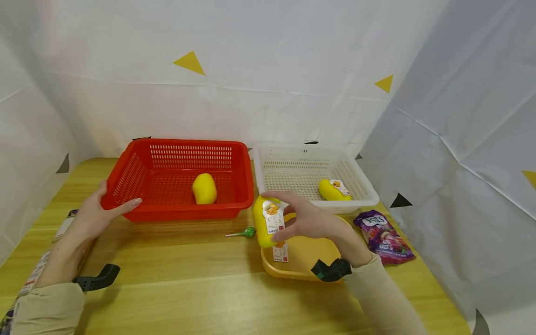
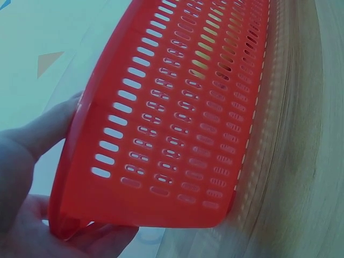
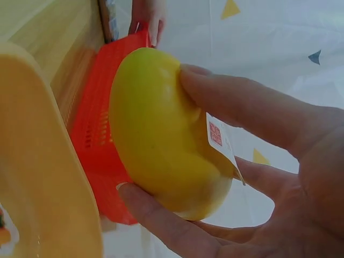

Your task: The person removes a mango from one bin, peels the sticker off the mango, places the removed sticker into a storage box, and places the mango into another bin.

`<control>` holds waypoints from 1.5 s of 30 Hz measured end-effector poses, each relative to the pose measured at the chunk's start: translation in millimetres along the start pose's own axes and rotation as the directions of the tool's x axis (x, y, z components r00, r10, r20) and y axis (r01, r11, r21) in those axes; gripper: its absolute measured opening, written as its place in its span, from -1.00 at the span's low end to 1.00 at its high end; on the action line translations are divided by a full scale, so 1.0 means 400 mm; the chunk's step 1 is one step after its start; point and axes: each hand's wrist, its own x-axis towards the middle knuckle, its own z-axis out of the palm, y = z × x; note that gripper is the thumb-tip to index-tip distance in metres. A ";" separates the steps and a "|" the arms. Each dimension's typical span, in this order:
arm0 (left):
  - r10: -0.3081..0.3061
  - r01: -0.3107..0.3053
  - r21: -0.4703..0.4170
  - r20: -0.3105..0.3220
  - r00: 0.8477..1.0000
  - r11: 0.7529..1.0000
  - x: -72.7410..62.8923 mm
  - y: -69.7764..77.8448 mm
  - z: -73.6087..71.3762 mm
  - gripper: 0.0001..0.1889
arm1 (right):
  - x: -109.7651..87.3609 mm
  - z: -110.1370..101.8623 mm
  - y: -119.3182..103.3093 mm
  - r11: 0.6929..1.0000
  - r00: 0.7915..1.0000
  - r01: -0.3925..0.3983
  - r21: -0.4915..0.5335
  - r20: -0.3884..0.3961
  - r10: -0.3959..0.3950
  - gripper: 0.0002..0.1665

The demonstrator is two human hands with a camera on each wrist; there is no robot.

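Note:
My left hand [image 1: 94, 211] grips the near left corner of a red plastic basket [image 1: 188, 213]; the left wrist view shows its fingers around the rim and the basket's slotted wall [image 2: 161, 129]. Inside that basket lies a yellow mango [image 1: 204, 188]. With thumb and fingers my right hand [image 1: 311, 216] holds another mango [image 1: 260, 223], which bears a white label [image 1: 273, 216], above the left edge of a yellow basin [image 1: 310, 256]. Up close, the held mango [image 3: 161, 134] looks greenish at one end. A second label [image 1: 280, 252] shows in the basin, partly hidden behind the held mango.
To the right of the red basket, a white basket [image 1: 364, 195] contains a labelled mango [image 1: 331, 190]. A green lollipop [image 1: 249, 231] lies in front of the baskets. At the right is a purple candy bag [image 1: 383, 237]. Packages [image 1: 37, 274] lie along the left edge, partly behind my left arm.

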 end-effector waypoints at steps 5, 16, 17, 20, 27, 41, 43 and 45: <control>0.004 -0.004 -0.006 -0.001 1.000 1.000 0.000 -0.002 0.001 0.16 | 0.007 0.038 -0.003 0.997 0.999 0.017 0.073 0.041 -0.020 0.07; 0.027 -0.028 -0.023 -0.033 0.999 0.999 0.003 -0.001 0.005 0.10 | 0.032 0.110 -0.015 0.995 0.995 0.053 0.080 0.077 -0.059 0.08; 0.025 -0.026 -0.024 -0.031 0.999 0.999 0.002 -0.002 0.004 0.11 | 0.035 0.116 -0.018 0.996 0.995 0.055 0.077 0.079 -0.061 0.08; 0.018 -0.019 -0.023 -0.031 0.999 1.000 0.000 -0.003 0.004 0.13 | 0.041 0.134 -0.027 0.994 0.994 0.071 0.079 0.082 -0.077 0.08; -0.001 0.000 -0.017 -0.034 0.999 1.000 0.002 0.002 0.006 0.18 | 0.043 0.172 -0.039 0.992 0.993 0.058 0.116 0.094 -0.069 0.06; 0.023 -0.026 -0.041 -0.076 0.997 0.999 0.004 0.008 0.010 0.08 | 0.067 0.267 -0.034 0.998 0.991 0.059 -0.007 0.123 -0.057 0.07; 0.026 -0.029 -0.040 -0.084 0.996 0.999 0.004 0.007 0.011 0.07 | 0.070 0.279 -0.030 0.997 0.990 0.053 -0.054 0.130 -0.045 0.07; 0.027 -0.031 -0.042 -0.086 0.996 0.999 0.003 0.005 0.011 0.07 | 0.073 0.288 -0.029 0.993 0.990 0.043 -0.107 0.136 -0.028 0.08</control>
